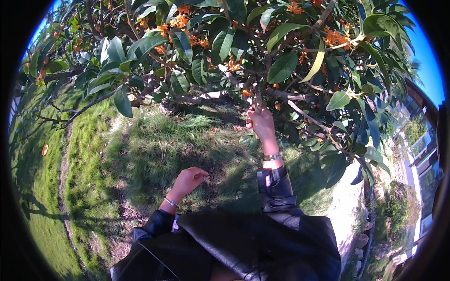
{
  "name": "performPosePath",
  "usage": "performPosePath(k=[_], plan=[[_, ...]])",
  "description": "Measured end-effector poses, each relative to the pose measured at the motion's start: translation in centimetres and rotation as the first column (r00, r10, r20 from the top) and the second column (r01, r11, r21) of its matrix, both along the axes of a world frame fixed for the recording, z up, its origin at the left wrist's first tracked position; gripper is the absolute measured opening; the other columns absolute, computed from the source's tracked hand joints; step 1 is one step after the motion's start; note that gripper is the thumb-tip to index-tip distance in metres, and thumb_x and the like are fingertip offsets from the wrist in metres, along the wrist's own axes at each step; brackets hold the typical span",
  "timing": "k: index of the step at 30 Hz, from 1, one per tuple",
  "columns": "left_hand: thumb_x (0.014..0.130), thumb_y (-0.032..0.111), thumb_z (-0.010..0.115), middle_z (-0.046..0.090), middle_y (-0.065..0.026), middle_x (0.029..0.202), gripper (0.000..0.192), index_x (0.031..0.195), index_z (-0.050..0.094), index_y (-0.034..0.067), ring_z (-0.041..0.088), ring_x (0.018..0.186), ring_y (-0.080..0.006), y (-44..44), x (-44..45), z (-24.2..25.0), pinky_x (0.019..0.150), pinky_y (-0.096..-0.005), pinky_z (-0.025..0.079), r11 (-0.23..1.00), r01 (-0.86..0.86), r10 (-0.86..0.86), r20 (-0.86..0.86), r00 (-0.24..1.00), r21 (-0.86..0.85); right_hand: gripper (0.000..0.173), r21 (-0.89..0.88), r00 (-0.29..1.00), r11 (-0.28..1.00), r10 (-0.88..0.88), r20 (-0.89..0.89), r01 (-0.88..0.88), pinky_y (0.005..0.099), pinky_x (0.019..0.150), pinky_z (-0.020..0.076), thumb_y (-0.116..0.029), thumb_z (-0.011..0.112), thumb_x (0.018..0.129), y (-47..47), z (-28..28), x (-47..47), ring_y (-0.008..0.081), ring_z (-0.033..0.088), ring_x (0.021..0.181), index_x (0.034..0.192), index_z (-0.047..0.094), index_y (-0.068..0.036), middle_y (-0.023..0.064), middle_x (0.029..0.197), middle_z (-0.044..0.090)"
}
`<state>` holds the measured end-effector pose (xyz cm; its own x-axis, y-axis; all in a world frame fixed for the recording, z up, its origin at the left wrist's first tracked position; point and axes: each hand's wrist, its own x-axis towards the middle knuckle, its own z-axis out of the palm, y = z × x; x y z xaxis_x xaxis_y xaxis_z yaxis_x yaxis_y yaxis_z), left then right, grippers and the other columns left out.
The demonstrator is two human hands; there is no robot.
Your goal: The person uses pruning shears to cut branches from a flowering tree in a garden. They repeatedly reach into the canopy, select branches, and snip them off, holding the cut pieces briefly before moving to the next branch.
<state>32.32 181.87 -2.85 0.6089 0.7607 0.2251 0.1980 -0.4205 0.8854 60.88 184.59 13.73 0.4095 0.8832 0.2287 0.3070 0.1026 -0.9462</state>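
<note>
My right hand reaches up and forward into an osmanthus tree, its fingers wrapped around a thin upright branch. Clusters of orange flowers and broad green leaves hang around and above that branch. Lower and to the left, my left hand is held over the grass in front of my body. Its thumb and fingers come together at the tips. Something tiny and dark may be between them, but it is too small to tell.
Bare twigs stick out on the left, and a leafy branch hangs low on the right. Sloping grass with dry leaves lies below. Rocks, a sunlit pale strip and a building with windows are at right.
</note>
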Motion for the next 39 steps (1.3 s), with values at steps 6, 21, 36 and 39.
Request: performPosePath(k=[6,21,36,39], plan=[[0.079,0.002,0.072,0.068,-0.0098,0.086,0.023,0.101,0.075,0.007,0.07,0.081,-0.0205,0.4,0.2,-0.2,0.075,-0.0314,0.056,1.0,-0.002,0.003,-0.041,0.999,0.019,0.022,0.114,0.975,0.989,-0.119,0.187,0.099,0.0306,0.052,0.0435,-0.018,0.069,0.09,0.6,-1.3,0.2,0.0118,0.052,0.053,0.086,0.06,0.002,0.0019,0.062,0.055],[0.08,0.014,0.071,0.07,-0.0083,0.086,0.017,0.097,0.075,0.012,0.069,0.079,-0.0248,0.4,0.8,-1.0,0.072,-0.0357,0.055,0.998,0.009,-0.008,-0.021,1.0,0.059,0.021,0.002,0.94,0.997,0.079,-0.332,-0.083,0.0316,0.045,0.0501,-0.017,0.065,0.095,-1.5,-1.2,-0.9,0.0158,0.057,0.049,0.107,0.055,-0.003,0.0061,0.068,0.059],[0.087,0.031,0.075,0.058,-0.015,0.127,0.069,0.144,0.043,0.007,0.065,0.106,-0.0252,2.3,5.2,6.4,0.083,-0.0369,0.055,0.991,0.128,-0.132,0.313,0.94,0.034,0.029,0.195,0.74,0.871,0.487,-0.463,-0.451,0.0391,0.07,0.055,-0.025,0.053,0.096,-6.9,-0.5,-3.5,0.0295,0.066,0.073,0.112,0.053,-0.001,0.0164,0.085,0.062],[0.085,0.03,0.078,0.048,-0.0174,0.141,0.087,0.152,0.03,0.004,0.059,0.117,-0.0281,3.3,7.4,10.3,0.091,-0.037,0.052,0.978,0.126,-0.19,0.446,0.875,0.169,0.031,0.215,0.679,0.859,0.501,-0.536,-0.464,0.0374,0.069,0.0539,-0.026,0.054,0.096,-6.9,0.7,-3.6,0.0264,0.065,0.076,0.112,0.053,0.0,0.0152,0.088,0.062]])
